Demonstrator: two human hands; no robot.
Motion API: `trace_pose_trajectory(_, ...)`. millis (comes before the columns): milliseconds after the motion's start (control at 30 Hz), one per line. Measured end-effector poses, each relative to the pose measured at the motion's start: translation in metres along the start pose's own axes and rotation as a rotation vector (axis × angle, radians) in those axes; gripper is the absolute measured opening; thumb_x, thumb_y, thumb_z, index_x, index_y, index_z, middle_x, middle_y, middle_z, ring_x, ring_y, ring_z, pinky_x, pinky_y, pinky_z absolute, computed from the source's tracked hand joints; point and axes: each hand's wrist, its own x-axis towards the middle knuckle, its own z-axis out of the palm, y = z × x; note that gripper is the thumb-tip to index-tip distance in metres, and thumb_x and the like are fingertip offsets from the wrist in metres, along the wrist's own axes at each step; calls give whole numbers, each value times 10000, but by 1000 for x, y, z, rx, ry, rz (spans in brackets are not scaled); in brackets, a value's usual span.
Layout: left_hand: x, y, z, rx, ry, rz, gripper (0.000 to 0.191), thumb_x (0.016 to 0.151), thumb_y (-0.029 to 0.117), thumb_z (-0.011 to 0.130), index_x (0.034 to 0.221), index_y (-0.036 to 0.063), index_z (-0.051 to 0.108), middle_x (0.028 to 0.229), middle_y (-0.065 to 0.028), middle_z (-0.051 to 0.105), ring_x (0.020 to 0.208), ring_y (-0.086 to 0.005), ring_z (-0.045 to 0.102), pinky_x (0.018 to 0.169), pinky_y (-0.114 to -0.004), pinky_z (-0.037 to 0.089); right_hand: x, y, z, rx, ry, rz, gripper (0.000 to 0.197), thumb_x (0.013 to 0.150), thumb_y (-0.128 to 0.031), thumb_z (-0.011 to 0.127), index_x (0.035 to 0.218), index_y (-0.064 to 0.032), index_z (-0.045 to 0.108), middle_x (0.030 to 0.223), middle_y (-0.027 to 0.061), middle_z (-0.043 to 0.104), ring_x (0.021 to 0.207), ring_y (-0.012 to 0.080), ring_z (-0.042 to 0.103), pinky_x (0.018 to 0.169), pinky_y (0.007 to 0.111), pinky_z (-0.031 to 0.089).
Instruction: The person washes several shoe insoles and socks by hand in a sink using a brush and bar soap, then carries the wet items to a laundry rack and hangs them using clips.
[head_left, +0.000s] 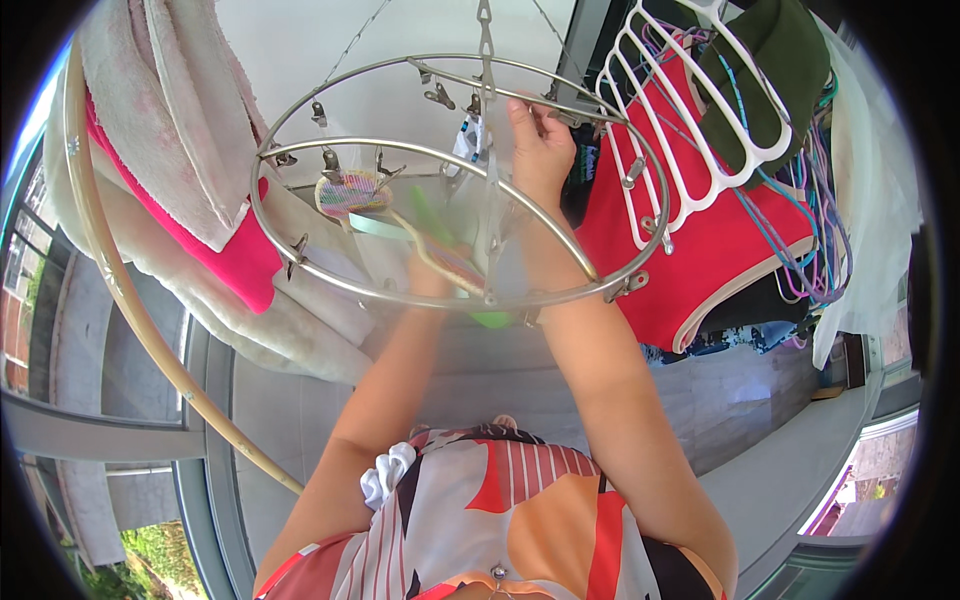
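A round metal drying rack (352, 291) with metal clips hangs on chains in front of me. My right hand (541, 142) is raised at the rack's far right rim, its fingers bent near a clip (564, 117); whether they grip it is unclear. Left of it hangs a small white cloth item (469, 142) with blue and black marks. My left hand (444, 262) is under the rack, blurred behind the near rim, beside a green item and a pale strip. A multicoloured knitted item (354, 193) hangs at the rack's left.
Grey-white fleecy fabric (180, 112) and a pink cloth (240, 270) hang at left, beside a curved beige tube (135, 315). At right are a white multi-bar hanger (694, 199), a red garment (645, 285), a dark green cloth (780, 82) and several coloured hangers (832, 225).
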Motion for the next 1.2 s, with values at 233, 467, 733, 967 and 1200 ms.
trace_pose_trajectory(233,-3,-96,-15,-381,-166,-408,202,798,255,645,865,76,578,796,-34,589,695,-155,587,614,-308,500,-11,-27,-1,-25,-259,181,256,869,-142,653,1092,-17,652,938,-16,649,716,38,492,661,201,405)
trace_pose_trajectory(467,-19,5,15,-546,-270,-308,467,717,100,698,1115,21,465,941,-128,591,764,-254,628,677,-427,555,11,-17,-35,172,-496,471,168,834,-122,681,997,-87,667,924,28,667,727,83,554,617,231,427)
trace_pose_trajectory(733,-5,-4,-9,-569,-188,-191,453,728,117,708,1127,49,503,1007,-88,578,908,-225,598,834,-376,519,25,-33,-23,94,-566,454,298,757,-118,747,1011,-104,592,939,49,703,761,66,560,631,206,382)
trace_pose_trajectory(967,8,5,1,-71,-113,468,654,746,85,720,1308,47,387,1128,-118,539,1014,-221,540,919,-358,450,16,-31,-21,-36,-435,522,296,756,-110,747,1036,-108,653,977,36,692,813,75,588,679,219,382)
trace_pose_trajectory(1200,13,2,7,14,-44,523,608,749,73,711,1275,48,407,1110,-110,540,1001,-217,543,905,-355,456,10,-35,-11,79,-309,552,250,666,-155,812,887,-141,695,875,-37,690,759,57,537,690,249,308)
